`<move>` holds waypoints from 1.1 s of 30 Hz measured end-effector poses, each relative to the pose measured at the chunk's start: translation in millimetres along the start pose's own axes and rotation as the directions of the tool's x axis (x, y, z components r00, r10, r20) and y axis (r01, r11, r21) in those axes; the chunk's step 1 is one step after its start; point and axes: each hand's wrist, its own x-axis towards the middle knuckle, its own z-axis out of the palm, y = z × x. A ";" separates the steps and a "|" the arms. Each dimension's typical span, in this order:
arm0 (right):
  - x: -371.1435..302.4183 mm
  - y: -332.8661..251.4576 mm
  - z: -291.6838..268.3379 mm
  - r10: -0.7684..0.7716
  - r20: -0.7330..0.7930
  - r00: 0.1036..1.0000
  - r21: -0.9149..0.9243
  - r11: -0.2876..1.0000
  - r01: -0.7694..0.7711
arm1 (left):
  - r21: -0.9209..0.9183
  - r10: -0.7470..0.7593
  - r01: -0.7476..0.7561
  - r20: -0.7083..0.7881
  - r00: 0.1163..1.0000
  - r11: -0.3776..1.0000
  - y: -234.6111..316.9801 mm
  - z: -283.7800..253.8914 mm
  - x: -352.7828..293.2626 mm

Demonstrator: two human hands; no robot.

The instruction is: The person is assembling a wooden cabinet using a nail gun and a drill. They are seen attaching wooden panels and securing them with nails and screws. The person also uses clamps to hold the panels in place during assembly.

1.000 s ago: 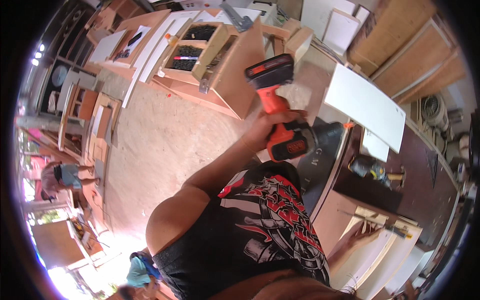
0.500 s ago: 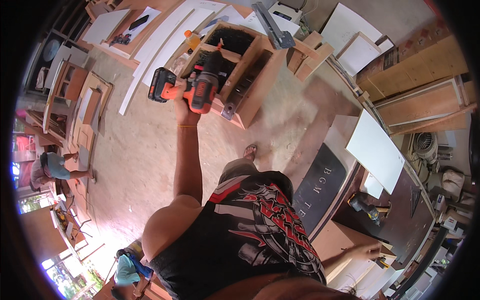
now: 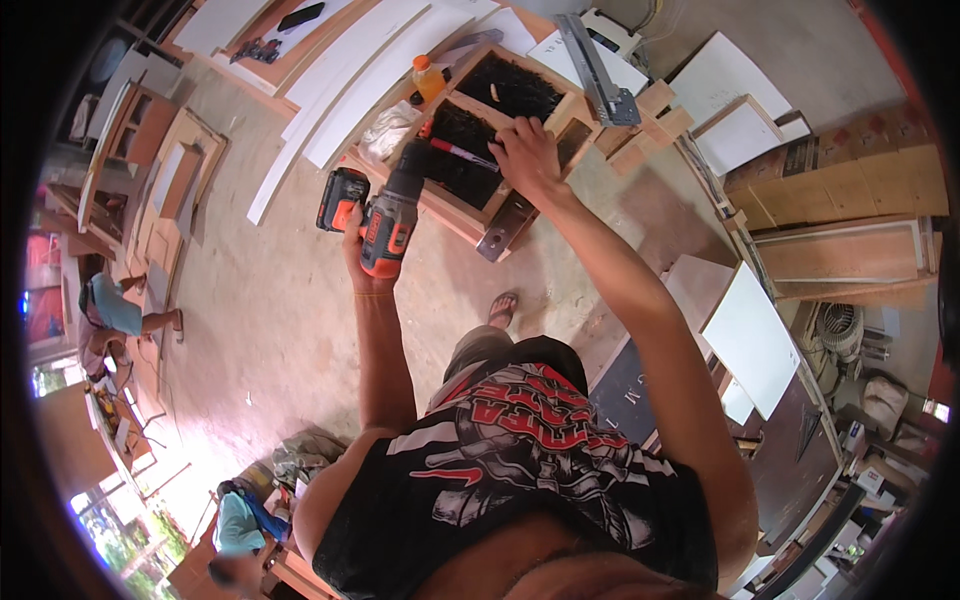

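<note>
1. A black shirt with red and white print point(image 3: 520, 460) is seen nearest, with both bare forearms raised from it.
2. An orange and black cordless drill point(image 3: 385, 215) is gripped at its handle by the left hand point(image 3: 358, 258), fingers wrapped fully closed; its nose is pointed at the tray.
3. The right hand point(image 3: 527, 158) is laid on a compartmented wooden tray point(image 3: 500, 205); whether anything is pinched cannot be told.
4. A red pen point(image 3: 462, 152), apparently, lies just beside that hand.
5. White boards point(image 3: 350, 80) lie beyond.

Concrete floor point(image 3: 280, 300) under wooden crate point(image 3: 500, 130), white boards point(image 3: 350, 90)
</note>
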 end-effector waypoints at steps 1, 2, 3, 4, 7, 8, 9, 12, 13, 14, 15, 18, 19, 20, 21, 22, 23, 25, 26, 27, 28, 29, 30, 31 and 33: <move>14.2 -6.2 13.0 0.045 0.073 0.996 -0.078 0.996 -0.039 | 0.015 0.008 -0.008 -0.011 1.000 1.000 2.7 1.8 -2.5; 24.7 -15.7 23.4 0.081 0.144 0.986 -0.152 0.987 -0.059 | -0.039 -0.017 0.020 0.073 0.997 0.999 9.6 -16.5 -0.8; 29.5 -22.6 30.3 0.067 0.159 0.985 -0.157 0.987 -0.042 | -0.036 0.007 -0.006 0.040 0.999 0.999 12.6 -33.6 -0.7; 31.6 -24.8 37.6 0.059 0.172 0.983 -0.169 0.985 -0.029 | -0.032 0.024 -0.024 0.011 1.000 0.999 12.6 -34.2 -3.1; 31.7 -26.0 50.3 0.035 0.180 0.983 -0.177 0.984 -0.003 | -0.086 -0.018 0.021 0.043 0.999 0.996 16.6 -31.1 0.2; 31.1 -24.8 50.9 0.028 0.177 0.984 -0.177 0.984 0.004 | -0.086 -0.037 0.042 0.058 0.998 0.995 17.3 -28.6 3.2; 29.7 -21.9 50.4 0.031 0.172 0.985 -0.163 0.987 -0.003 | -0.084 -0.062 0.068 0.075 0.995 0.994 17.0 -25.3 7.4; 23.4 -18.9 38.2 0.044 0.120 0.992 -0.107 0.994 -0.031 | -0.056 -0.062 0.067 0.083 0.995 0.996 7.5 -8.2 26.2; 20.1 -17.6 29.9 0.050 0.082 0.995 -0.083 0.996 -0.043 | -0.013 -0.060 0.061 0.074 0.995 0.998 1.2 2.4 31.4; 15.4 -14.9 23.1 0.054 0.041 0.998 -0.063 0.997 -0.051 | 0.026 -0.056 0.055 0.071 0.996 0.998 -5.3 15.8 36.1; 8.3 -10.6 14.5 0.068 0.054 0.996 0.077 0.994 -0.072 | 0.066 -0.055 0.051 0.069 0.996 0.997 -11.7 26.4 42.1; -23.8 8.8 -18.0 0.164 0.093 0.982 0.430 0.883 -0.189 | 0.082 -0.220 0.208 0.200 0.955 0.975 -33.9 51.1 67.7; -39.4 15.8 -31.1 0.240 0.114 0.964 0.500 0.825 -0.264 | 0.096 -0.272 0.256 0.236 0.933 0.962 -44.2 61.1 78.6; -58.6 23.0 -43.1 0.312 0.140 0.940 0.567 0.753 -0.335 | 0.093 -0.302 0.289 0.201 0.932 0.953 -56.2 80.9 85.0; -78.3 30.5 -56.4 0.381 0.169 0.909 0.628 0.669 -0.397 | 0.140 -0.321 0.295 0.236 0.917 0.945 -69.3 86.5 102.0; -104.1 41.4 -65.5 0.444 0.169 0.880 0.709 0.565 -0.422 | 0.185 -0.342 0.300 0.273 0.899 0.936 -82.7 92.9 121.4; -133.4 51.4 -71.5 0.497 0.181 0.849 0.785 0.446 -0.429 | 0.232 -0.357 0.295 0.303 0.884 0.927 -92.3 97.6 138.9; -187.0 57.3 -106.1 0.658 0.305 0.688 0.857 0.125 -0.500 | 0.288 -0.438 0.357 0.302 0.847 0.889 -109.3 113.2 178.2; -216.6 59.6 -123.4 0.741 0.316 0.593 0.862 0.036 -0.505 | 0.324 -0.489 0.394 0.305 0.817 0.860 -118.7 121.4 197.1; -243.7 58.8 -139.3 0.806 0.328 0.493 0.869 -0.053 -0.492 | 0.365 -0.529 0.421 0.280 0.801 0.831 -123.7 115.8 220.9; -268.5 55.6 -152.8 0.845 0.348 0.405 0.855 -0.109 -0.506 | 0.406 -0.558 0.436 0.256 0.790 0.803 -122.4 99.8 251.0; -295.5 51.9 -165.8 0.884 0.356 0.302 0.844 -0.166 -0.509 | 0.450 -0.598 0.459 0.236 0.766 0.766 -124.8 98.7 278.4; -323.9 45.5 -176.4 0.920 0.352 0.171 0.837 -0.228 -0.497 | 0.444 -0.591 0.483 0.143 0.794 0.755 -131.9 102.7 290.0; -353.6 36.6 -181.9 0.940 0.328 0.098 0.844 -0.245 -0.477 | 0.445 -0.596 0.516 0.051 0.801 0.732 -143.5 103.1 289.5; -419.9 19.4 -184.6 0.962 0.268 -0.053 0.863 -0.264 -0.430 | 0.516 -0.567 0.484 0.004 0.824 0.707 -147.5 103.4 294.7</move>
